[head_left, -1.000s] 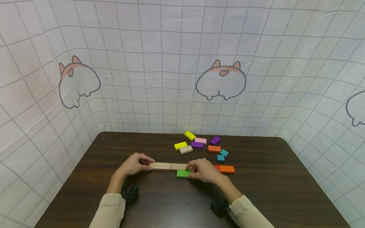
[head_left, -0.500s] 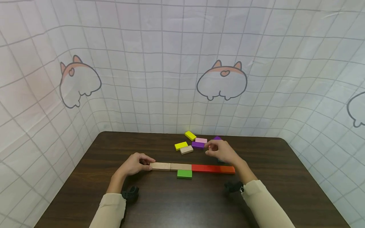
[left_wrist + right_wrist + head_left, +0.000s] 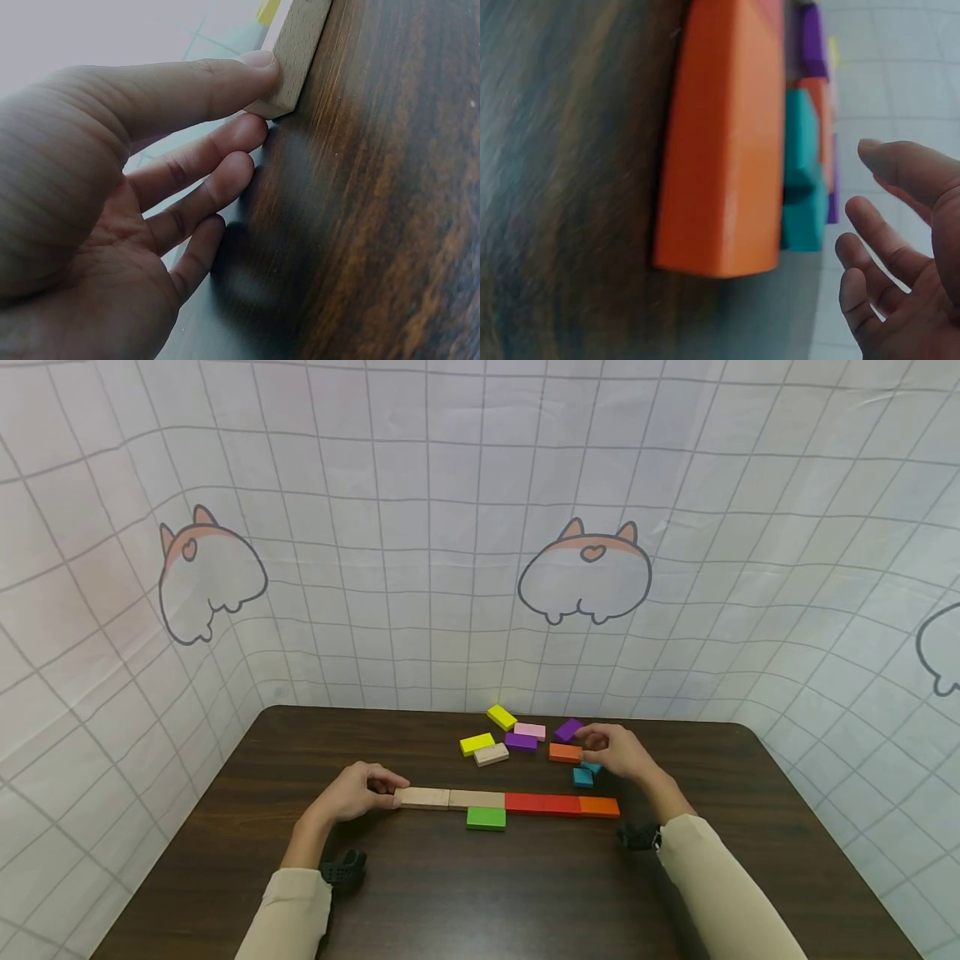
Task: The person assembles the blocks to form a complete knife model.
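Lying just beside the near edge of the row of blocks (image 3: 512, 803) on the surface (image 3: 450, 893), the green block (image 3: 486, 819) could be knocked askew if brushed. The row may buckle if the left hand (image 3: 356, 792) pushes endwise. Farther back, the blue blocks (image 3: 582, 778) risk displacement should the right hand (image 3: 619, 752) come down carelessly. The left hand, opened only to the block's width, pinches the row's end wooden block (image 3: 424, 797). The right hand has fingers loosely bent and parted, grasping nothing seen, beside the loose orange block (image 3: 564, 753); contact there cannot be confirmed.
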